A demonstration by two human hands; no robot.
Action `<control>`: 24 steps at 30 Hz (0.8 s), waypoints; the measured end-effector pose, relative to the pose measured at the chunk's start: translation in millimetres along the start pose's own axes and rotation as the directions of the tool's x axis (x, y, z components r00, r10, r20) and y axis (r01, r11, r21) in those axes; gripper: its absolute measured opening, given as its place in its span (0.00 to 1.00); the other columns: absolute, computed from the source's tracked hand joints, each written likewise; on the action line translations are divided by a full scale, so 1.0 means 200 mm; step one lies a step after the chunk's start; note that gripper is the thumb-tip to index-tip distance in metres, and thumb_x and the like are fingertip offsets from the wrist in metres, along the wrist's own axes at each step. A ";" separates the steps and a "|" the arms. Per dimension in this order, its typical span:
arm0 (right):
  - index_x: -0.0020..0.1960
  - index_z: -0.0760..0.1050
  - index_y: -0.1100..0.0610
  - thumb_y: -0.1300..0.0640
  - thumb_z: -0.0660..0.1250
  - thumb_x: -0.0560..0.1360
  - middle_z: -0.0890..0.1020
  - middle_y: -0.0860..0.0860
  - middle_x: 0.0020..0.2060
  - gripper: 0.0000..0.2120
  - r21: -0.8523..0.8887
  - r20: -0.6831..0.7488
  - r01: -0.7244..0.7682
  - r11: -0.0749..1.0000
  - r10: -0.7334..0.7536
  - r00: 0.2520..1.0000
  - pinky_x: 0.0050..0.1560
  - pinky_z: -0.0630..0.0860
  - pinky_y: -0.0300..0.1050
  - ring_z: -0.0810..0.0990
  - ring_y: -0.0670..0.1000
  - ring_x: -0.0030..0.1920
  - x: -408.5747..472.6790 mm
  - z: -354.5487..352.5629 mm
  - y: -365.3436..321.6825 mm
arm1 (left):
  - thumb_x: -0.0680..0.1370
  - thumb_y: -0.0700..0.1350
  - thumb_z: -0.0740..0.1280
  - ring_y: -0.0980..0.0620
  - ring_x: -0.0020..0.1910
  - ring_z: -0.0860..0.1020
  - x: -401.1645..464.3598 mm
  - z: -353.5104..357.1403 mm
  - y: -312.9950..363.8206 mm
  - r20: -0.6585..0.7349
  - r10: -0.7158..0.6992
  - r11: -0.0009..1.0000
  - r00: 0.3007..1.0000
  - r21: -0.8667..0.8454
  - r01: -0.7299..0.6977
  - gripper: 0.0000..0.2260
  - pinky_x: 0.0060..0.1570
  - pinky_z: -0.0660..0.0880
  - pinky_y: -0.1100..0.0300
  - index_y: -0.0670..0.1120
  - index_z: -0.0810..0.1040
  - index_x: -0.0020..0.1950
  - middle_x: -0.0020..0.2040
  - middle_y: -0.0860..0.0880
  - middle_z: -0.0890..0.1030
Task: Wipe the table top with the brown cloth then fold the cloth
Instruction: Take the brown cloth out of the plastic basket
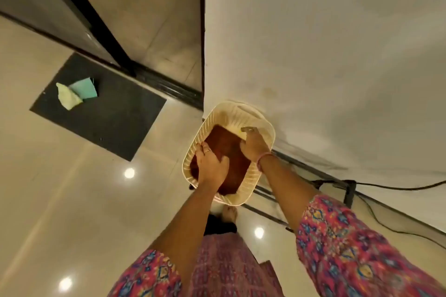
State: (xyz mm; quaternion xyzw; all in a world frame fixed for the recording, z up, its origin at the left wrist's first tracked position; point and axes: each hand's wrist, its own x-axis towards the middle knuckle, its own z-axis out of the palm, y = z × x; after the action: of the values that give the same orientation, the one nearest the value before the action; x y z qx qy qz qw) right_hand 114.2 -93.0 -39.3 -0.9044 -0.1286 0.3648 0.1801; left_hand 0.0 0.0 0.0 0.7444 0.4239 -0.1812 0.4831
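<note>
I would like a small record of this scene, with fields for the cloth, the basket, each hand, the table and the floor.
cloth: brown cloth lies inside the basket
basket: cream slatted basket at the table corner, partly over the edge
left hand: rests on the cloth, wears a ring
right hand: inside the basket, on the cloth's far side
table: white table top, faint marks visible
floor: dark mat with green and yellow cloths on it

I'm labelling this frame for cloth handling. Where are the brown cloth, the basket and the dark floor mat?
brown cloth [223, 149], head view, bare middle between the hands.
basket [266, 125], head view, far right rim.
dark floor mat [115, 123], head view, bare centre.
</note>
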 end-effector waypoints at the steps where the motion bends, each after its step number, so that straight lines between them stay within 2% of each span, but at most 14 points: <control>1: 0.74 0.62 0.63 0.64 0.60 0.78 0.64 0.59 0.73 0.24 -0.021 0.044 -0.029 0.999 0.030 0.999 0.69 0.61 0.41 0.66 0.57 0.71 0.07 0.04 0.01 | 0.76 0.45 0.65 0.40 0.73 0.58 0.05 0.01 -0.03 -0.008 -0.079 0.993 0.997 -0.083 0.078 0.35 0.72 0.56 0.48 0.38 0.49 0.77 0.76 0.38 0.55; 4: 0.75 0.61 0.63 0.62 0.63 0.78 0.65 0.60 0.73 0.27 -0.072 0.098 -0.109 0.991 0.115 0.989 0.71 0.62 0.47 0.65 0.59 0.72 0.24 0.15 0.06 | 0.75 0.45 0.67 0.40 0.67 0.68 0.18 0.03 -0.14 0.020 -0.213 0.947 0.977 -0.241 0.212 0.31 0.67 0.65 0.48 0.40 0.59 0.75 0.70 0.39 0.67; 7: 0.73 0.63 0.61 0.54 0.65 0.77 0.65 0.61 0.71 0.27 -0.245 0.088 -0.097 0.965 0.122 0.989 0.72 0.62 0.53 0.64 0.62 0.71 0.33 0.26 0.13 | 0.75 0.44 0.66 0.42 0.63 0.73 0.25 0.05 -0.23 0.057 -0.261 0.899 0.964 -0.348 0.265 0.25 0.64 0.70 0.50 0.41 0.68 0.71 0.65 0.42 0.74; 8: 0.72 0.65 0.60 0.52 0.66 0.77 0.66 0.61 0.70 0.27 -0.292 0.061 -0.076 0.954 0.098 0.993 0.71 0.62 0.53 0.66 0.62 0.70 0.35 0.27 0.15 | 0.75 0.44 0.66 0.42 0.62 0.74 0.26 0.05 -0.25 0.063 -0.272 0.882 0.960 -0.382 0.275 0.24 0.63 0.71 0.50 0.41 0.68 0.70 0.64 0.43 0.75; 10: 0.68 0.70 0.59 0.51 0.69 0.75 0.71 0.60 0.67 0.24 -0.272 0.014 -0.074 0.959 0.081 0.997 0.68 0.66 0.52 0.70 0.61 0.67 0.39 0.27 0.18 | 0.75 0.45 0.66 0.43 0.62 0.74 0.28 0.07 -0.27 0.076 -0.288 0.859 0.955 -0.421 0.293 0.26 0.63 0.71 0.50 0.42 0.66 0.72 0.65 0.44 0.74; 12: 0.64 0.74 0.59 0.49 0.69 0.75 0.77 0.59 0.62 0.21 -0.283 0.058 -0.054 0.958 0.073 0.996 0.64 0.70 0.52 0.74 0.61 0.63 0.41 0.26 0.19 | 0.75 0.45 0.66 0.44 0.63 0.73 0.27 0.09 -0.28 0.094 -0.301 0.843 0.949 -0.440 0.311 0.26 0.63 0.70 0.51 0.43 0.66 0.72 0.66 0.44 0.73; 15: 0.61 0.76 0.61 0.49 0.66 0.77 0.79 0.60 0.57 0.18 -0.333 0.140 0.055 0.941 -0.009 0.990 0.59 0.71 0.51 0.76 0.61 0.59 0.37 0.20 0.16 | 0.76 0.46 0.66 0.46 0.62 0.73 0.24 0.09 -0.24 0.143 -0.310 0.804 0.940 -0.489 0.339 0.24 0.57 0.70 0.57 0.44 0.68 0.71 0.66 0.45 0.73; 17: 0.61 0.73 0.63 0.53 0.64 0.78 0.78 0.61 0.56 0.17 -0.280 0.164 0.136 0.950 -0.092 0.982 0.56 0.70 0.50 0.75 0.61 0.58 0.31 0.15 0.12 | 0.76 0.45 0.66 0.47 0.62 0.72 0.20 0.07 -0.19 0.155 -0.303 0.799 0.940 -0.496 0.340 0.22 0.56 0.69 0.57 0.45 0.69 0.69 0.65 0.46 0.73; 20: 0.62 0.68 0.66 0.58 0.62 0.80 0.78 0.63 0.53 0.15 -0.174 0.217 0.207 0.963 -0.167 0.962 0.51 0.69 0.46 0.77 0.61 0.53 0.15 0.06 0.05 | 0.77 0.44 0.65 0.46 0.61 0.74 0.09 -0.01 -0.12 0.171 -0.291 0.780 0.941 -0.528 0.337 0.19 0.61 0.71 0.53 0.44 0.72 0.67 0.63 0.45 0.75; 22: 0.66 0.64 0.65 0.62 0.61 0.80 0.79 0.63 0.50 0.16 -0.123 0.186 0.246 0.961 -0.221 0.957 0.51 0.73 0.48 0.79 0.62 0.51 0.04 0.00 -0.01 | 0.77 0.43 0.64 0.46 0.58 0.75 0.01 -0.05 -0.08 0.185 -0.278 0.779 0.943 -0.530 0.334 0.16 0.55 0.73 0.56 0.42 0.73 0.65 0.60 0.44 0.77; 24: 0.75 0.57 0.59 0.65 0.59 0.79 0.80 0.62 0.52 0.25 -0.093 0.162 0.316 0.944 -0.299 0.941 0.56 0.75 0.51 0.80 0.61 0.51 -0.09 -0.09 -0.09 | 0.77 0.41 0.64 0.46 0.55 0.74 -0.09 -0.10 -0.04 0.184 -0.278 0.776 0.943 -0.535 0.333 0.08 0.48 0.73 0.57 0.43 0.75 0.56 0.53 0.46 0.76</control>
State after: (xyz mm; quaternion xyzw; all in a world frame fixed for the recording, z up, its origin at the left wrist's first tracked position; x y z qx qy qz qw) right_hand 112.2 -88.4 -8.3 -0.8532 -0.3025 0.3888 0.1714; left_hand -20.7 11.3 17.2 0.4819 0.5501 -0.1602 0.6629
